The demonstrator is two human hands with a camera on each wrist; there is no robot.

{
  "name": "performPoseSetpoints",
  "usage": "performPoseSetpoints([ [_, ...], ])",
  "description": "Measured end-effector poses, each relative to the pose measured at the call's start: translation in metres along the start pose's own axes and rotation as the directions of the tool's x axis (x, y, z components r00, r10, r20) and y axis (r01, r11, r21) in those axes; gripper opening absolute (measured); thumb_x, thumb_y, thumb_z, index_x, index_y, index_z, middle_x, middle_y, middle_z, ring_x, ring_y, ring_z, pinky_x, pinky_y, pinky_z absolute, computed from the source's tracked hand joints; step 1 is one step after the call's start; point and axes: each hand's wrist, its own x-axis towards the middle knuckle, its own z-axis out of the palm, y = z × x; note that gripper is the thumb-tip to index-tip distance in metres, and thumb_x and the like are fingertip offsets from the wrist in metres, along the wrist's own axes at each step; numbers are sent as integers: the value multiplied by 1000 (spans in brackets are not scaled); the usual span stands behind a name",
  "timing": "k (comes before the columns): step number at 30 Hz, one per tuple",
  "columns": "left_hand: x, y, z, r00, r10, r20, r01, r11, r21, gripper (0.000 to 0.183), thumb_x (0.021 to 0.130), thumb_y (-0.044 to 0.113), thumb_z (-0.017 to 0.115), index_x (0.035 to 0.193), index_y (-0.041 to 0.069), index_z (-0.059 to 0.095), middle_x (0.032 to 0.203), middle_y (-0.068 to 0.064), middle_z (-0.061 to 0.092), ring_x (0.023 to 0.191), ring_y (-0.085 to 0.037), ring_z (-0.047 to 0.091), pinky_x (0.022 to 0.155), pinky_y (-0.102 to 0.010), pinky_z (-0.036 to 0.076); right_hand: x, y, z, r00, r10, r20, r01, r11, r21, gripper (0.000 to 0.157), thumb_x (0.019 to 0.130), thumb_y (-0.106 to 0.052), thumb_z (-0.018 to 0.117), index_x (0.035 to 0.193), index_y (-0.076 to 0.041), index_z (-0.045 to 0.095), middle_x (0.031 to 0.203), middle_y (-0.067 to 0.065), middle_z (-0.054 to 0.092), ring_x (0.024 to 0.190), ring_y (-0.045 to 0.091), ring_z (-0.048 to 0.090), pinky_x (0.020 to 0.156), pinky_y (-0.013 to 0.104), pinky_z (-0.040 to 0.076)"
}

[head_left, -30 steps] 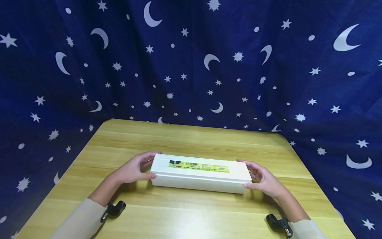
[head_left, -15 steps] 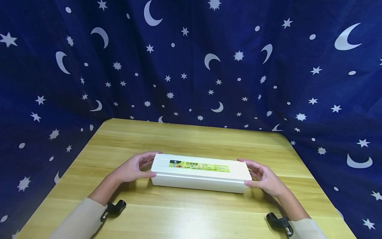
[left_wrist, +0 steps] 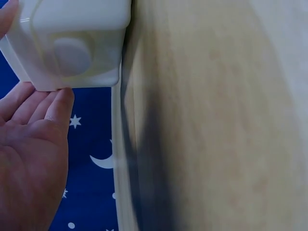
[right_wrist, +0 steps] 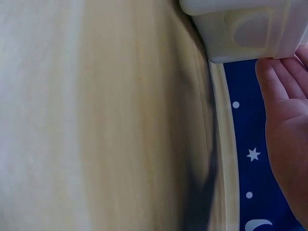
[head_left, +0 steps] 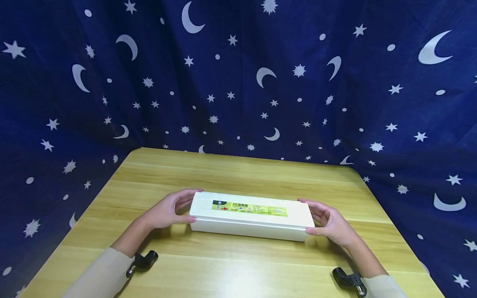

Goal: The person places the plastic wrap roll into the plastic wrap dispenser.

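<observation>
A long white cling film box point(head_left: 251, 218) lies lid up across the table, a yellow-green label point(head_left: 249, 208) on its lid. My left hand point(head_left: 167, 212) holds its left end, thumb on the near side and fingers toward the back. At the opposite end, my right hand point(head_left: 331, 223) grips it in the same manner. In the left wrist view, fingertips touch the box's translucent end point(left_wrist: 72, 55), which has a round mark. The right wrist view shows the other end point(right_wrist: 250, 29) with fingers against it. What is inside the box is hidden.
The wood-grain table point(head_left: 223, 169) extends around the box, with rounded far corners. A dark blue curtain point(head_left: 238, 82) with white moons and stars hangs behind it and at both sides. Black wrist mounts point(head_left: 143, 260) sit at both sleeve cuffs.
The hands and the box stay essentially where they were; only a very slight shift of the whole head view shows.
</observation>
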Motion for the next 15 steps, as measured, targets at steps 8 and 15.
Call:
performPoseSetpoints([
  [8,0,3,2,1000,-3,-6,2,1000,-30,82,82,25,88,151,14,45,159,-9,46,150,-32,40,120,-42,34,-1,3,-1,999,-31,-10,31,998,45,66,77,19,75,136,13,46,155,6,52,138,5,53,111,20,44],
  [15,0,2,3,1000,-21,-18,20,1000,-21,84,81,26,88,151,15,44,158,-10,47,149,-33,41,119,-42,35,1,7,-3,998,-61,1,61,996,60,63,77,20,74,134,17,46,154,8,53,137,6,54,111,19,45],
])
